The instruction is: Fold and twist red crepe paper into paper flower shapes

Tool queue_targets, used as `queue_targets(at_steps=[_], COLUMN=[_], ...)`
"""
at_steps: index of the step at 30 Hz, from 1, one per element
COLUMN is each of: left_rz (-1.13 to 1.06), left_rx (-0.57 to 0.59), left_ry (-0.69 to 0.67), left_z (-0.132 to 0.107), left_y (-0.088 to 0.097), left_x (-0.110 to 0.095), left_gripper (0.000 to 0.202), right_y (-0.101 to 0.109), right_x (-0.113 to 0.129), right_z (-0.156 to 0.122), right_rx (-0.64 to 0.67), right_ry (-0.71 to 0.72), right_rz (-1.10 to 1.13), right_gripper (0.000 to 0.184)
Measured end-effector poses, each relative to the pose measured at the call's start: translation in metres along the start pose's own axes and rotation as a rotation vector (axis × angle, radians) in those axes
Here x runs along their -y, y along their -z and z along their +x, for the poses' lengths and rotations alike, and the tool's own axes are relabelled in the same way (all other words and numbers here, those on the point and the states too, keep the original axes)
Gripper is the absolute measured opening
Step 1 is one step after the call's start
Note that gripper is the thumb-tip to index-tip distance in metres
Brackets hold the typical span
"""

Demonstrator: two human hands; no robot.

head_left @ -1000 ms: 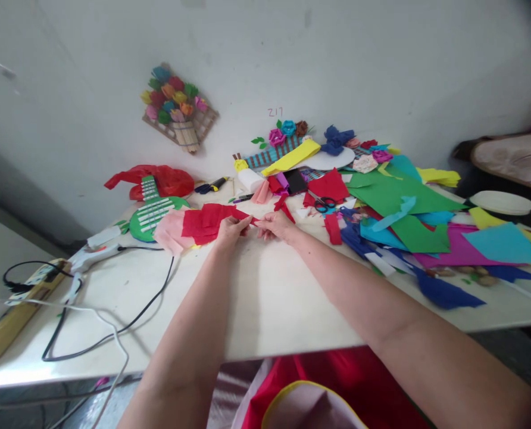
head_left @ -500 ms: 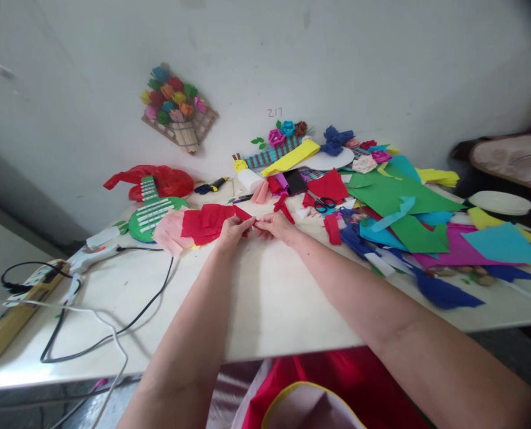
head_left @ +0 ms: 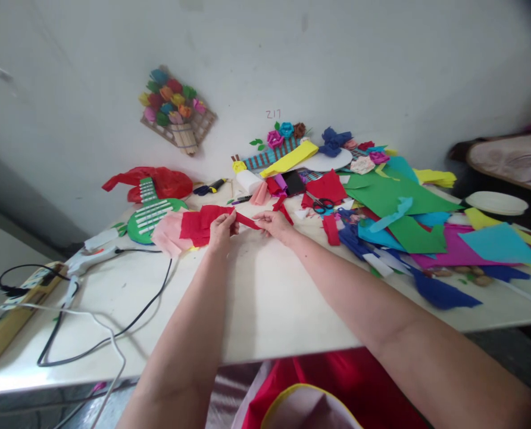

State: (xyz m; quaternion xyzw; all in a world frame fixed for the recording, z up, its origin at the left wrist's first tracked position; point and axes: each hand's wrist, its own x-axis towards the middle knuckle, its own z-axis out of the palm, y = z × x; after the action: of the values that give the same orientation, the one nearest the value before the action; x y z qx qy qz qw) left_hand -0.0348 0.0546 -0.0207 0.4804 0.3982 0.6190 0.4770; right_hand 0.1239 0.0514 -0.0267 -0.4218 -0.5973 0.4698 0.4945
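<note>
A narrow red crepe paper strip [head_left: 246,221] stretches between my two hands above the table. My left hand [head_left: 223,230] pinches its left end between thumb and fingers. At the strip's right end, my right hand [head_left: 272,224] is closed on it with the fingertips. Just left of my left hand lies a wider red crepe paper piece [head_left: 196,226], partly over a pale pink crepe paper piece [head_left: 169,232]. Beyond my right hand are small red scraps [head_left: 283,207].
Scissors [head_left: 322,205] lie among coloured paper sheets [head_left: 408,196] on the right. A green guitar-shaped craft [head_left: 153,217], a glue gun [head_left: 91,259] with its cable, and a power strip [head_left: 22,310] are on the left. A paper-flower bouquet [head_left: 174,104] hangs on the wall.
My left hand has moved left, away from my right hand. More of the red strip now shows between them, where the hands were almost touching before.
</note>
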Motion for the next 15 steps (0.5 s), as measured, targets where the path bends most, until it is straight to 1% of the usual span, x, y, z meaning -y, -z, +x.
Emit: queue_targets(at_steps=[2,4,6,8,10,11,13,15], left_rz=[-0.017,-0.031,-0.034,-0.023,0.003,0.019,0.057,0.101], left_rx=[-0.033,-0.060,-0.076,-0.083,-0.099,-0.114,-0.159,-0.215], left_ry=[0.008,0.014,0.019,0.017,0.013,0.008,-0.008,-0.044], left_z=[0.001,0.001,0.002,0.002,0.002,0.002,0.002,0.003], left_y=[0.001,0.002,0.002,0.001,0.001,0.001,0.001,0.001], left_x=[0.001,0.001,0.001,0.000,-0.001,-0.001,-0.002,-0.001], left_gripper=[0.031,0.031,0.032,0.032,0.033,0.034,0.038,0.040], right_y=[0.000,-0.002,-0.004,-0.005,-0.003,-0.001,0.005,0.013], right_x=[0.000,-0.001,-0.003,-0.007,-0.010,-0.011,-0.012,-0.009], right_z=[0.000,0.000,0.000,0.002,0.006,0.008,0.010,0.011], right_rx=[0.003,0.027,0.058,0.061,0.010,-0.041,-0.166,-0.276], right_ry=[0.005,0.014,0.033,0.074,0.149,0.177,0.164,0.111], right_rz=[-0.004,-0.053,-0.135,-0.238,-0.342,-0.391,-0.486,-0.588], right_gripper=[0.017,0.015,0.012,0.015,0.018,0.019,0.020,0.024])
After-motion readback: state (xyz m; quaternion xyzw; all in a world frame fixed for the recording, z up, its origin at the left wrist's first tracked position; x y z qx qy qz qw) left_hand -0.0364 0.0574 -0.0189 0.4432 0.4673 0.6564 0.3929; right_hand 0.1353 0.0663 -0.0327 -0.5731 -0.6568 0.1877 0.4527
